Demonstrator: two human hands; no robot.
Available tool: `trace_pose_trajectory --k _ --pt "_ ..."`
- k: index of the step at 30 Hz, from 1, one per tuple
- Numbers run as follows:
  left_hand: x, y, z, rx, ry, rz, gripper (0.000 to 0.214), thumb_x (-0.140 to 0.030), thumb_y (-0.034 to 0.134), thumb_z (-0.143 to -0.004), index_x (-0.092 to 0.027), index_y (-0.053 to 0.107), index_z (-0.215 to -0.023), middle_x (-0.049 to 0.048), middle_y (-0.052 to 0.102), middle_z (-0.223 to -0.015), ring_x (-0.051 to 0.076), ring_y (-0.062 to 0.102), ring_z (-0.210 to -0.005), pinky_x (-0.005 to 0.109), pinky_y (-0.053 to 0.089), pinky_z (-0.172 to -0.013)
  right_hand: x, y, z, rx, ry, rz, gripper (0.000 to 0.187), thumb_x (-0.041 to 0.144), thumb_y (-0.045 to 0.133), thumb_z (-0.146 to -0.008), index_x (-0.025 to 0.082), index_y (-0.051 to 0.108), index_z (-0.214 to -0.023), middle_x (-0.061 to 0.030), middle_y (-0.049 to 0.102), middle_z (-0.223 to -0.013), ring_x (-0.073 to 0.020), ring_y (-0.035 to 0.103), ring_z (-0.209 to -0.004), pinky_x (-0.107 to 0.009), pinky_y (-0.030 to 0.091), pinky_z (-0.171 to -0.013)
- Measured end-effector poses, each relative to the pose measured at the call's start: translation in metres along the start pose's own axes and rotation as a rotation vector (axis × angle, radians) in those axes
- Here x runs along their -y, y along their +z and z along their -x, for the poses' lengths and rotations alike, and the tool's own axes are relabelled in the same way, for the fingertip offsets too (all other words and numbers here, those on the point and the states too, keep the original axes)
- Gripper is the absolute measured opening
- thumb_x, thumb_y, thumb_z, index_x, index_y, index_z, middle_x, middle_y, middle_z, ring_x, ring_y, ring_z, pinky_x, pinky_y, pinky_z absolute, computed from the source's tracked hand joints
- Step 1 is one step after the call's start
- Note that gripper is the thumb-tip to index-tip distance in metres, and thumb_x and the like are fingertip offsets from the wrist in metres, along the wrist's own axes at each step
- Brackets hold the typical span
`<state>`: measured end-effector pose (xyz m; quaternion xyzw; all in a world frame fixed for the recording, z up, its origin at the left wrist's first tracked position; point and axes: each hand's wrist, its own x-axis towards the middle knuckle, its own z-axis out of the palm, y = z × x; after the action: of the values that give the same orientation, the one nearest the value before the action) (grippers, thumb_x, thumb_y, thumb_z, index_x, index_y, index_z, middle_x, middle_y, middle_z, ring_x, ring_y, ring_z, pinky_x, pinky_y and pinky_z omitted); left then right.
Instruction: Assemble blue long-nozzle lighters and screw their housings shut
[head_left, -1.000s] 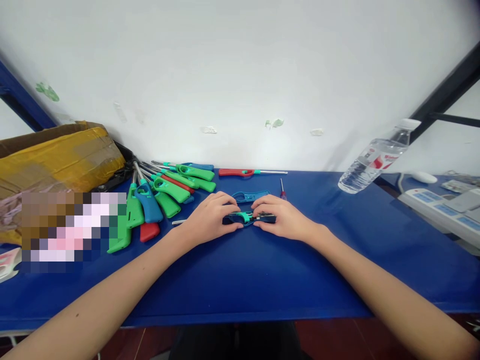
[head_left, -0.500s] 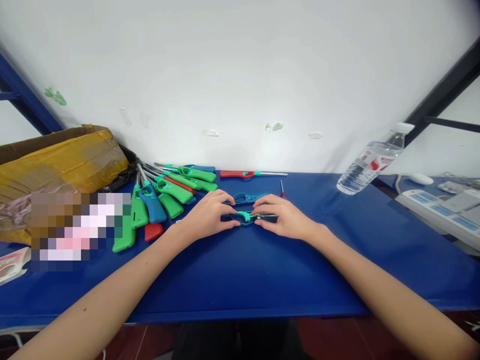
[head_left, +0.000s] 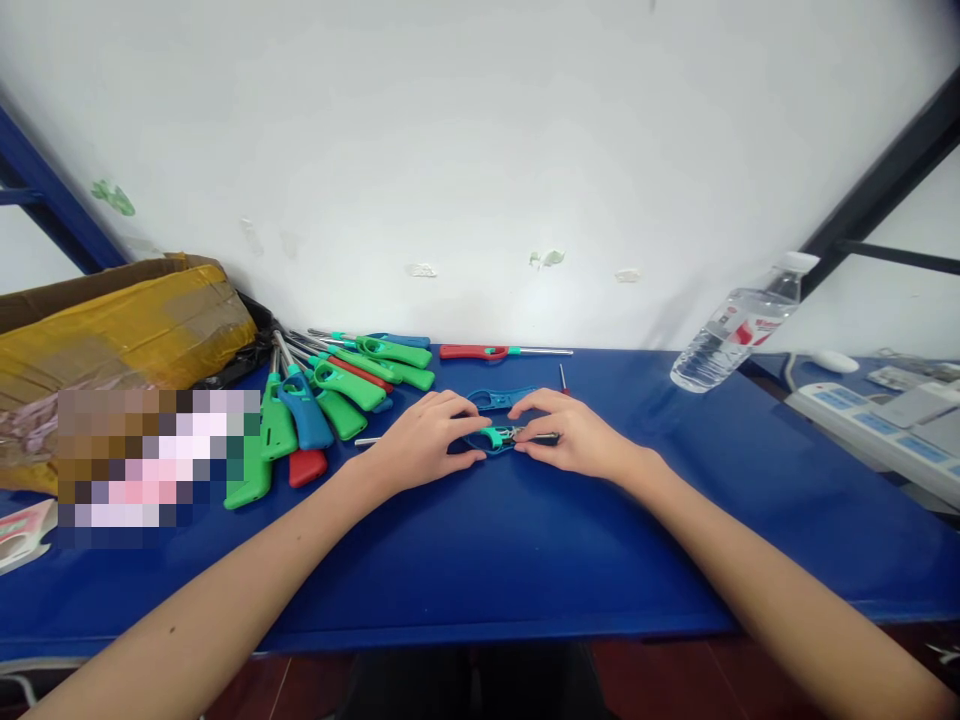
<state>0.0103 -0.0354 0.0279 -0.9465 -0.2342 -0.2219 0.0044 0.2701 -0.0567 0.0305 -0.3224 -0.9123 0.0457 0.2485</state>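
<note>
An opened blue utility lighter (head_left: 480,441) lies between my hands, its inner parts and turquoise trigger (head_left: 496,436) exposed. My left hand (head_left: 427,440) is closed round its left part, thumb and fingers on either side; the metal tube pokes out beyond that hand. At the right part, my right hand (head_left: 574,435) pinches, its fingertips on small metallic and dark parts inside the casing. Fingers hide some of these parts. Just behind lies the loose blue casing half (head_left: 499,399), close to my right fingertips. A small screwdriver (head_left: 565,382) with a red handle lies behind my right hand.
Several green, blue and red utility lighters (head_left: 349,384) are piled left, beside a taped cardboard box (head_left: 127,320). A red lighter (head_left: 480,352) lies along the wall. At right stand a tilted water bottle (head_left: 739,325) and a power strip (head_left: 870,420) on the blue table (head_left: 465,560).
My left hand has shifted slightly right along the lighter, showing more of its metal tube. My right fingers have moved a little on the inner parts.
</note>
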Motion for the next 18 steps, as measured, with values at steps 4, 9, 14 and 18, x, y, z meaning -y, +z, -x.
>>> trace_pose_trajectory --k 4,9,14,18 --pt "-0.007 0.003 0.0 0.042 0.074 0.017 0.026 -0.033 0.06 -0.091 -0.022 0.068 -0.113 0.0078 0.064 -0.112 0.023 0.056 -0.105 0.038 0.043 -0.095 0.001 -0.001 0.0 0.023 -0.017 0.029 0.01 0.02 0.067 -0.084 0.023 0.076 -0.085 -0.008 0.068 -0.111 -0.0243 0.062 -0.102 -0.044 0.051 -0.091" --pt "-0.011 0.003 -0.001 0.058 0.056 0.033 0.024 -0.033 0.055 -0.094 -0.022 0.069 -0.11 0.0072 0.065 -0.113 0.023 0.054 -0.108 0.038 0.043 -0.098 0.002 -0.004 0.001 0.034 -0.048 0.083 0.011 0.024 0.066 -0.084 0.023 0.076 -0.089 -0.0081 0.068 -0.113 -0.0254 0.061 -0.105 -0.045 0.049 -0.094" --pt "-0.012 0.003 -0.002 0.043 0.06 0.051 0.025 -0.032 0.054 -0.094 -0.021 0.069 -0.111 0.0077 0.066 -0.113 0.023 0.054 -0.108 0.039 0.043 -0.098 0.003 -0.009 0.001 -0.009 -0.02 0.059 0.017 0.023 0.065 -0.084 0.023 0.075 -0.097 -0.0084 0.069 -0.111 -0.0245 0.063 -0.101 -0.044 0.05 -0.091" --pt "-0.014 0.003 -0.002 0.038 0.061 0.056 0.024 -0.03 0.055 -0.094 -0.02 0.069 -0.111 0.0078 0.067 -0.112 0.023 0.055 -0.107 0.039 0.044 -0.097 0.003 -0.009 0.001 0.006 -0.036 0.033 0.014 0.022 0.066 -0.082 0.024 0.076 -0.092 -0.0072 0.07 -0.108 -0.0241 0.063 -0.101 -0.044 0.05 -0.092"
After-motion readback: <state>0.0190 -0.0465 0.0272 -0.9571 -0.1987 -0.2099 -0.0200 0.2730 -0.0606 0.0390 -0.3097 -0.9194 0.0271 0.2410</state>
